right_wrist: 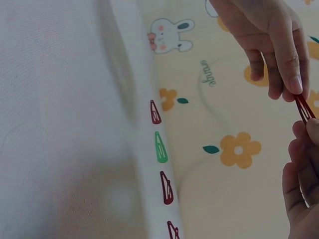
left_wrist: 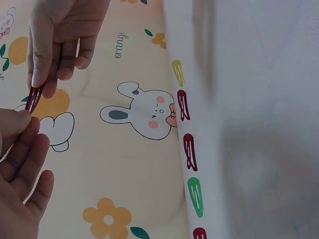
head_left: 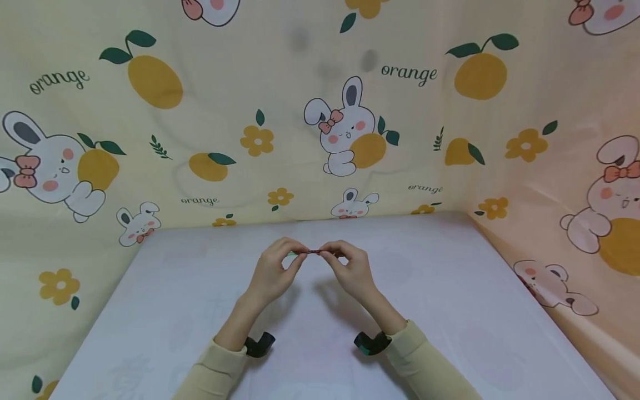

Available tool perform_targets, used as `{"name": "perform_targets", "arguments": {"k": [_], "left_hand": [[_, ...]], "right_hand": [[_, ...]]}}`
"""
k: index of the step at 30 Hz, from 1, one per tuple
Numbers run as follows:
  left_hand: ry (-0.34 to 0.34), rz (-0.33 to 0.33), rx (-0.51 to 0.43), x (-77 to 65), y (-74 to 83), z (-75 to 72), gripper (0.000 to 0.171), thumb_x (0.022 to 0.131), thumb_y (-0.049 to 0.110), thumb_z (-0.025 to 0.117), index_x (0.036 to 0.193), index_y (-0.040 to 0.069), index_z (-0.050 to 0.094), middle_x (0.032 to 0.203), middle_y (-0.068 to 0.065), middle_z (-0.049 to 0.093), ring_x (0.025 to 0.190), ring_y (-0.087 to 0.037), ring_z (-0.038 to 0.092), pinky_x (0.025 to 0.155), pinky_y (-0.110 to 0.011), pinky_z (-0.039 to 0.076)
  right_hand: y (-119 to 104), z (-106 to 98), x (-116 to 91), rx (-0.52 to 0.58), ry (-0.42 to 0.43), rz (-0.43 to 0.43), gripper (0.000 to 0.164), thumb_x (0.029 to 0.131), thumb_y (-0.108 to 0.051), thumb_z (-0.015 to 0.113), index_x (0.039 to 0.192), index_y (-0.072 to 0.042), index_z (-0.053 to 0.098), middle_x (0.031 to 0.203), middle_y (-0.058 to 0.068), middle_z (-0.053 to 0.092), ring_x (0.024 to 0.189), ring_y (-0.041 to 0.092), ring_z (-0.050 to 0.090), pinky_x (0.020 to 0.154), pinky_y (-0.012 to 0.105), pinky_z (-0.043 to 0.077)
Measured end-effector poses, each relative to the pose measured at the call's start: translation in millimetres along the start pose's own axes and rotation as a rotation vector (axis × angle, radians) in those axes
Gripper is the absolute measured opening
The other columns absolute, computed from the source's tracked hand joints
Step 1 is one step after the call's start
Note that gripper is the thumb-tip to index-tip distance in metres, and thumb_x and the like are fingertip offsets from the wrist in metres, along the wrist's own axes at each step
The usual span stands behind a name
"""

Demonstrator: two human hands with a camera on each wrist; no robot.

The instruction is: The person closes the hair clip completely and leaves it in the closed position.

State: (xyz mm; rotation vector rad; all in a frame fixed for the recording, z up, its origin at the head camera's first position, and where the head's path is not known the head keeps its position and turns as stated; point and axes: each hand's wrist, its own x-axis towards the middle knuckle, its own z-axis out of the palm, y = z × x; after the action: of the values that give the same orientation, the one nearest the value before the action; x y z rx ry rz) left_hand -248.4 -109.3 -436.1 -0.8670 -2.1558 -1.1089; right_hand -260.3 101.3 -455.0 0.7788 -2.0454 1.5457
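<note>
Your left hand (head_left: 272,272) and right hand (head_left: 350,269) each pinch one end of the dark red hair clip (head_left: 313,252), its long axis spanning sideways between both grips, above the worktop (head_left: 450,311).

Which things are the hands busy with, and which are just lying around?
In use: dark red hair clip, pinched between left hand and right hand.
Lying about: row of spare clips along the white table edge; bunny cloth.
</note>
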Motion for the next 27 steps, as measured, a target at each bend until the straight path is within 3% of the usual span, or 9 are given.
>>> {"name": "perform_targets", "arguments": {"k": [8, 13, 19, 27], "left_hand": [[0.005, -0.016, -0.011, -1.6, 0.7, 2.6, 0.013, 0.093, -0.003, 0.075, 0.103, 0.004, 0.072, 0.098, -0.006, 0.072, 0.092, -0.018, 0.067, 0.081, -0.035, 0.057], [0.018, -0.027, -0.031, -2.4, 2.6, 4.3, 0.014, 0.092, -0.006, 0.074, 0.102, 0.003, 0.072, 0.097, -0.007, 0.072, 0.091, -0.021, 0.069, 0.077, -0.038, 0.058], [0.013, -0.070, -0.039, -3.9, 2.9, 5.0, 0.014, 0.092, -0.008, 0.073, 0.100, 0.003, 0.072, 0.097, -0.006, 0.072, 0.089, -0.019, 0.070, 0.076, -0.034, 0.057], [0.007, -0.099, -0.054, -4.9, 4.3, 4.7, 0.013, 0.091, -0.009, 0.072, 0.097, 0.003, 0.071, 0.096, -0.006, 0.072, 0.090, -0.021, 0.070, 0.080, -0.038, 0.058]], "right_hand": [[-1.0, 0.3, -1.0, 0.014, -0.008, 0.007, 0.009, 0.093, -0.001, 0.075, 0.100, -0.006, 0.076, 0.094, 0.013, 0.077, 0.081, 0.016, 0.068, 0.075, 0.025, 0.055], [-3.3, 2.1, -0.5, -0.011, -0.001, -0.012, 0.011, 0.089, 0.007, 0.075, 0.098, -0.001, 0.075, 0.091, 0.014, 0.077, 0.079, 0.024, 0.070, 0.074, 0.024, 0.054], [-24.3, 1.5, 1.8, -0.011, -0.005, -0.043, 0.010, 0.086, 0.014, 0.075, 0.094, 0.007, 0.074, 0.087, 0.020, 0.076, 0.075, 0.032, 0.070, 0.072, 0.025, 0.054], [-39.9, 0.4, 1.0, -0.005, -0.006, -0.067, 0.012, 0.085, 0.016, 0.074, 0.093, 0.007, 0.074, 0.086, 0.019, 0.076, 0.075, 0.028, 0.071, 0.072, 0.021, 0.053]]}}
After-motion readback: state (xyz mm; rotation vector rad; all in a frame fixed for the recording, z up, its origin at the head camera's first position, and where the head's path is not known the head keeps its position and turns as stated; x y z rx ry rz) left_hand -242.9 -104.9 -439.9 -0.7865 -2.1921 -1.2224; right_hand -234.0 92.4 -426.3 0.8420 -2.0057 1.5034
